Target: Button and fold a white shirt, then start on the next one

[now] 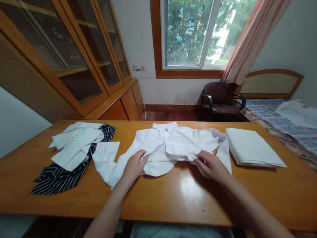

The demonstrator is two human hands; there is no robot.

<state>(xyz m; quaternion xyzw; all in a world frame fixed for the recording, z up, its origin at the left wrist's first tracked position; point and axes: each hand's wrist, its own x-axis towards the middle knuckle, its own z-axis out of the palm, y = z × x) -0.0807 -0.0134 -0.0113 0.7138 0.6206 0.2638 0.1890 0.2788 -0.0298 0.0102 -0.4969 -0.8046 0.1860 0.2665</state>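
Observation:
A white collared shirt (pixel 153 142) lies front up across the wooden table, its collar toward the far edge. My left hand (pixel 135 163) pinches the front fabric on the left side. On the right, my right hand (pixel 210 165) grips the other side of the front, with that edge lifted a little off the table. The lower back of the shirt shows beneath the front near my left hand. One sleeve stretches out to the left with its cuff bent upward; the other hangs down at the right beside a folded white cloth (pixel 255 145).
Crumpled white cloths (pixel 79 138) lie on a black-and-white striped cloth (pixel 61 178) at the table's left. Beyond the wooden table (pixel 173 201) stand a glass-door cabinet (pixel 81 59), an office chair (pixel 219 96) and a bed (pixel 277 112).

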